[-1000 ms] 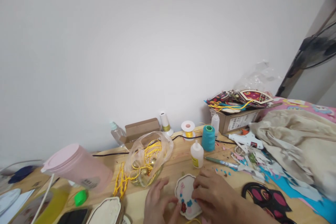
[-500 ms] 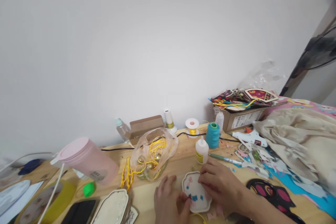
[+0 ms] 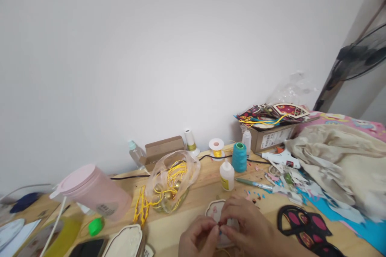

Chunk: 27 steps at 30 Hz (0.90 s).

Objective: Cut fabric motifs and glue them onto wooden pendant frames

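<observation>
My left hand (image 3: 199,237) and my right hand (image 3: 245,225) meet over a small white plaque (image 3: 211,207) with a scalloped rim. Between their pinched fingertips is a tiny dark red piece (image 3: 220,223), too small to identify. Both hands are closed and hide most of the plaque. A pink flower shape (image 3: 215,209) shows near its upper left edge, and a bit of blue is visible under the fingers. Just beyond the plaque stands a white glue bottle (image 3: 227,176) with a yellow label.
Behind the glue are a teal thread cone (image 3: 239,157) and a green pen (image 3: 253,184). Black-handled scissors (image 3: 286,219), paper scraps and a glue gun (image 3: 282,158) lie right. Left are a plastic bag of yellow cord (image 3: 175,180), a pink tumbler (image 3: 96,192) and a phone (image 3: 89,247).
My right hand has moved left from the plaque's right edge to meet my left fingertips, covering the blue pieces. The camera view has shifted slightly.
</observation>
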Motion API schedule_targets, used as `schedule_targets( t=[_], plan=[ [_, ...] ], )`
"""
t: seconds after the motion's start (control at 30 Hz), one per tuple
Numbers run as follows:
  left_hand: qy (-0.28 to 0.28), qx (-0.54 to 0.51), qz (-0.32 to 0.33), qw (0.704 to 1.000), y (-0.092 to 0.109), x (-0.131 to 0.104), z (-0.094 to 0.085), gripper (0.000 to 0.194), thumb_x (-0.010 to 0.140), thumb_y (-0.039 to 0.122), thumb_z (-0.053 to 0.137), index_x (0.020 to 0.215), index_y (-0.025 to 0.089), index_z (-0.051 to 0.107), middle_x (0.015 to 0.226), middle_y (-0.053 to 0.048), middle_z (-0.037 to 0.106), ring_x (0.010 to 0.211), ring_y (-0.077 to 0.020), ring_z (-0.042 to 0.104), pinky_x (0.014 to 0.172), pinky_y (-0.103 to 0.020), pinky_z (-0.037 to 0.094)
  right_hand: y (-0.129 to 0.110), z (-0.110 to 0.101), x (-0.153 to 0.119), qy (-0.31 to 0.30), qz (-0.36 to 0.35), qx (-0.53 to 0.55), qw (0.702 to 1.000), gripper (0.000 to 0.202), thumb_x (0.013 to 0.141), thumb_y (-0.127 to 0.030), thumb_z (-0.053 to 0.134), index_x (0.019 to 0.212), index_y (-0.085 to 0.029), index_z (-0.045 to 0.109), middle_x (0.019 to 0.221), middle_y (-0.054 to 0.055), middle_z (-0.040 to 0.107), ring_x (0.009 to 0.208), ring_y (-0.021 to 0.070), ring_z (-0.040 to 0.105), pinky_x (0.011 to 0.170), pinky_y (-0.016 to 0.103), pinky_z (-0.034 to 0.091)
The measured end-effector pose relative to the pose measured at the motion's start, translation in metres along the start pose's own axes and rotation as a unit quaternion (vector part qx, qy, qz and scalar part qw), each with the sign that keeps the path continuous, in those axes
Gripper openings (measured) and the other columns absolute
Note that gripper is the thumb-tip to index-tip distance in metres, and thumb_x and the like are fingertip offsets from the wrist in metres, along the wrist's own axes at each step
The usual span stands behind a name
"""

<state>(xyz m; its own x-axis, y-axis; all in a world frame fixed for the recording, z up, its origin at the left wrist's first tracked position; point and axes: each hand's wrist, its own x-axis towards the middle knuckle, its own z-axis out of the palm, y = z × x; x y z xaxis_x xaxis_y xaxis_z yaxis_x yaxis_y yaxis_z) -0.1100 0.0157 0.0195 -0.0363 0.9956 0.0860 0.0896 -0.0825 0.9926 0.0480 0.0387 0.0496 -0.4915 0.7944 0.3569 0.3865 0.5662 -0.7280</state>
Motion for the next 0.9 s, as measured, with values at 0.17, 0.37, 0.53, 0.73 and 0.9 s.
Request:
schedule_targets(
  t=[0.17, 0.37, 0.53, 0.73, 0.9],
  plan=[
    [-0.003, -0.104, -0.135, 0.985, 0.002, -0.002, 0.004, 0.026, 0.055, 0.041, 0.068, 0.055, 0.015, 0.065, 0.047, 0.001, 0.057, 0.045, -0.0087, 0.048, 0.045, -0.017, 0.038, 0.002, 0.001, 0.001, -0.002, 0.061, 0.023, 0.998, 0.005, 0.069, -0.013, 0.059, 0.067, -0.017, 0.06, 0.064, -0.003, 0.058, 0.06, 0.0102, 0.051, 0.058, 0.019, 0.036],
    [0.066, -0.108, -0.128, 0.984, 0.008, 0.0, -0.004, 0.026, 0.053, 0.039, 0.069, 0.064, 0.016, 0.067, 0.061, -0.004, 0.068, 0.058, -0.015, 0.059, 0.055, -0.022, 0.047, 0.014, -0.004, 0.005, 0.015, 0.114, 0.007, 0.993, 0.012, 0.073, -0.018, 0.054, 0.066, -0.014, 0.064, 0.062, 0.002, 0.06, 0.061, 0.0143, 0.051, 0.057, 0.023, 0.036],
    [0.05, -0.025, -0.05, 0.997, -0.004, -0.001, 0.0, 0.025, 0.059, 0.04, 0.064, 0.068, 0.017, 0.068, 0.063, -0.005, 0.066, 0.059, -0.0163, 0.059, 0.054, -0.022, 0.047, 0.015, -0.003, 0.006, -0.01, 0.134, 0.034, 0.99, 0.015, 0.073, -0.017, 0.053, 0.067, -0.014, 0.066, 0.06, 0.001, 0.061, 0.058, 0.0129, 0.052, 0.053, 0.02, 0.038],
    [0.018, 0.011, 0.013, 1.0, -0.016, -0.004, 0.01, 0.023, 0.064, 0.036, 0.06, 0.074, 0.017, 0.067, 0.066, -0.005, 0.065, 0.06, -0.0166, 0.059, 0.055, -0.023, 0.046, 0.016, 0.002, 0.003, -0.037, 0.131, 0.052, 0.989, 0.014, 0.072, -0.015, 0.053, 0.07, -0.014, 0.067, 0.061, 0.001, 0.061, 0.055, 0.0113, 0.052, 0.048, 0.017, 0.037],
    [0.009, 0.021, 0.005, 1.0, -0.004, -0.003, 0.009, 0.018, 0.066, 0.034, 0.058, 0.067, 0.018, 0.066, 0.062, -0.003, 0.064, 0.057, -0.015, 0.057, 0.053, -0.022, 0.045, 0.011, 0.003, 0.002, -0.05, 0.102, 0.031, 0.993, 0.012, 0.072, -0.016, 0.055, 0.07, -0.015, 0.067, 0.06, 0.0, 0.059, 0.054, 0.0107, 0.05, 0.049, 0.018, 0.035]
  ],
)
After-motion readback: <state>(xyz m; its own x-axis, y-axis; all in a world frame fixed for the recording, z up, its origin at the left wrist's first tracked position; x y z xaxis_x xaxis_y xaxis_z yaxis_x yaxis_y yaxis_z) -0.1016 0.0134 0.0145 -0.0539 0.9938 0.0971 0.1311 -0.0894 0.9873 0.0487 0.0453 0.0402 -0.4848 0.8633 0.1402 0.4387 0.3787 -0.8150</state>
